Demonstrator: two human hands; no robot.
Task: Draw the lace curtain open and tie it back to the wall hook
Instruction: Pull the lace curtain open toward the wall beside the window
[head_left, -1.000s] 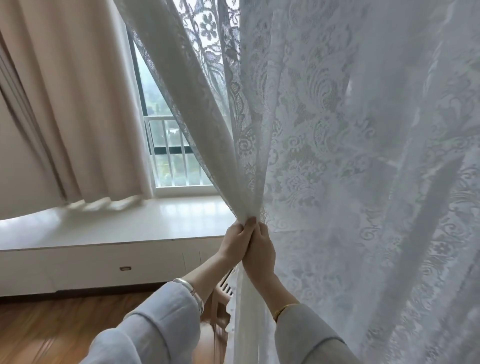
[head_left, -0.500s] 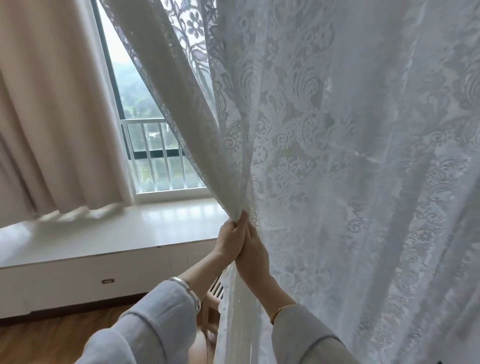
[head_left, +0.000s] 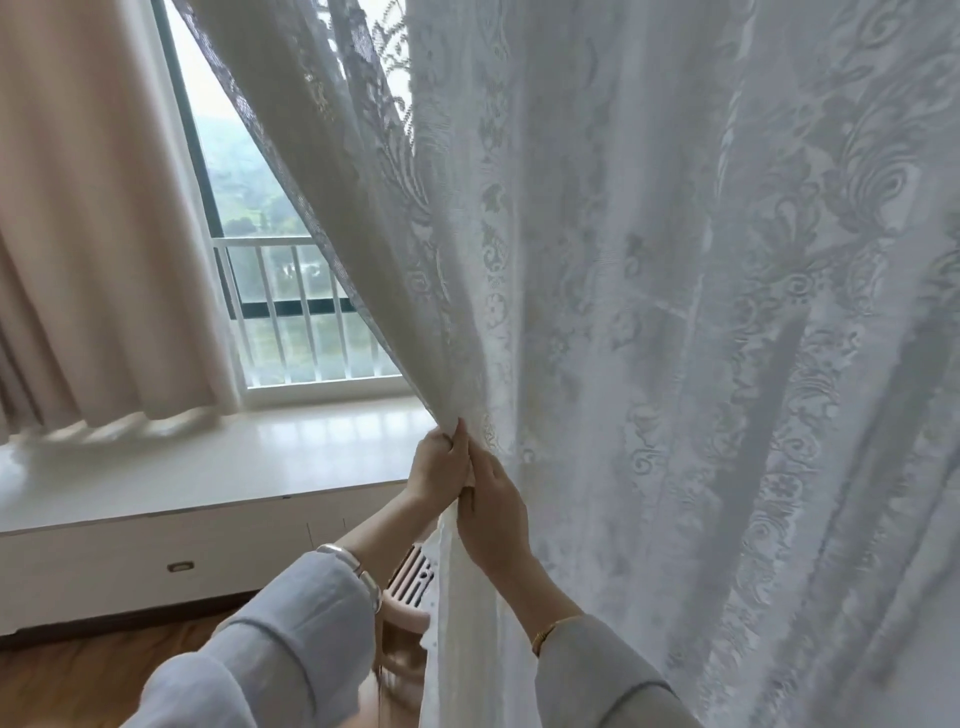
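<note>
We hold the lace curtain (head_left: 649, 312) gathered just right of the window (head_left: 291, 291), left hand (head_left: 439, 470) and right hand (head_left: 493, 512) both clenched on its bunched edge, probably to drag it aside, with no wall hook in view.

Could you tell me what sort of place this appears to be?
Probably a room in a home, perhaps a bedroom: a lace curtain and beige drape hang at a railed window above a bay sill, with wooden flooring.
</note>
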